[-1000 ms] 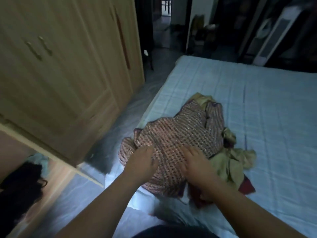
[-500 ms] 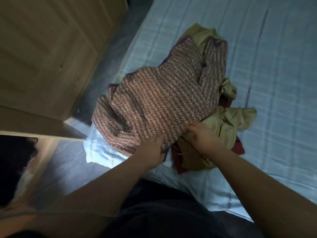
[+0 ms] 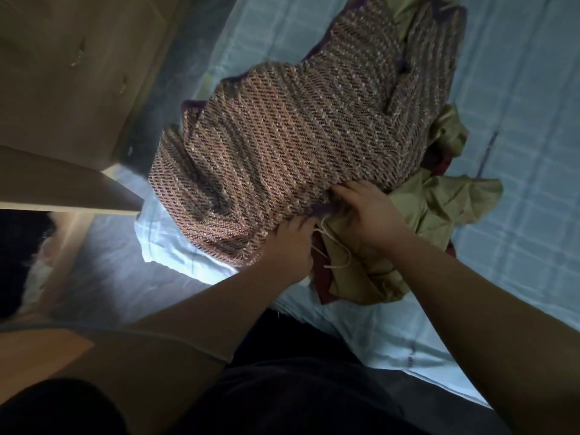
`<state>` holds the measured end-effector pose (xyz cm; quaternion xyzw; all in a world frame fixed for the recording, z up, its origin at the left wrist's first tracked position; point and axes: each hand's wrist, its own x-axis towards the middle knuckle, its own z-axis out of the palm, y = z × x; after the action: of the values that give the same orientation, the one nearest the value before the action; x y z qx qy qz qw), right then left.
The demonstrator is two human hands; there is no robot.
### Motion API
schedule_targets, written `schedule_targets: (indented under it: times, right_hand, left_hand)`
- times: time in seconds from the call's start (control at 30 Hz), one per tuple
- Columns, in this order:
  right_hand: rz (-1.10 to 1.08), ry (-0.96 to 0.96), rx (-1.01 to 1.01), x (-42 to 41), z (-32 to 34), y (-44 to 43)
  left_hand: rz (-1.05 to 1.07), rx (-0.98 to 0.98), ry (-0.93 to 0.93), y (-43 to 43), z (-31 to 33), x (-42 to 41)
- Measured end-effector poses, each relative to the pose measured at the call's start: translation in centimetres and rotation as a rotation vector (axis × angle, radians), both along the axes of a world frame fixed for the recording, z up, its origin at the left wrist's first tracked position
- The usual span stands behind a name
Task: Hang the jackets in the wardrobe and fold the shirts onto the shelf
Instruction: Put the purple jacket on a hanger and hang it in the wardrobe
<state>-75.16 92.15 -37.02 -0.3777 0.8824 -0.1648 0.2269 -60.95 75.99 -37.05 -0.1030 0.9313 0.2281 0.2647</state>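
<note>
Dim bedroom here. The surface is a bed with a pale blue checked sheet (image 3: pixel 533 152), and its near corner hangs over a shiny grey floor (image 3: pixel 103 262). On the left is a light wooden wardrobe (image 3: pixel 62 73), with the edge of one wooden panel (image 3: pixel 62 189) jutting toward the bed. Below that panel there's something dark inside the opening (image 3: pixel 18 262), too murky to tell what it is.

Counting the clothes, I see three pieces, all in one heap near the bed's corner. One is a big pink-and-brown woven garment with diagonal stripes (image 3: pixel 282 152), spread on top. One is a crumpled olive-green garment (image 3: pixel 439 202), poking out beneath it on the right. One is a dark red piece (image 3: pixel 323 277) at the bottom, mostly hidden. One thin cream cord (image 3: pixel 339 262) loops across the olive fabric. I can't say which is a jacket and which a shirt.

Two hands are in the shot. The left grip (image 3: pixel 290 243) has its fingers curled into the near hem of the woven garment. The right grip (image 3: pixel 367 215) sits just beside it, with its fingers tucked over the same hem where it meets the olive cloth. Both are closed on fabric. The two hands are nearly touching.
</note>
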Motion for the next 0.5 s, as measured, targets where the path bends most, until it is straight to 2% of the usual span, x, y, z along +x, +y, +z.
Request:
schedule_targets:
  times: [0.07,0.27,0.37,0.5]
  right_hand:
    - [0.03,-0.001,0.026,-1.0,-0.5,-0.5]
    - [0.19,-0.057,0.178,-3.8,-2.8,-2.3]
    - [0.23,0.05,0.226,-4.3,-4.2,-2.6]
    - [0.17,0.236,0.185,-4.1,-5.5,-3.4]
  left_hand:
    - [0.049,-0.056,0.039,-1.1,-0.5,-0.6]
    - [-0.028,-0.106,-0.189,-3.8,-4.1,-2.3]
    - [-0.001,-0.068,-0.179,-4.1,-5.2,-2.8]
    - [0.022,-0.045,-0.07,-4.2,-6.0,-2.0]
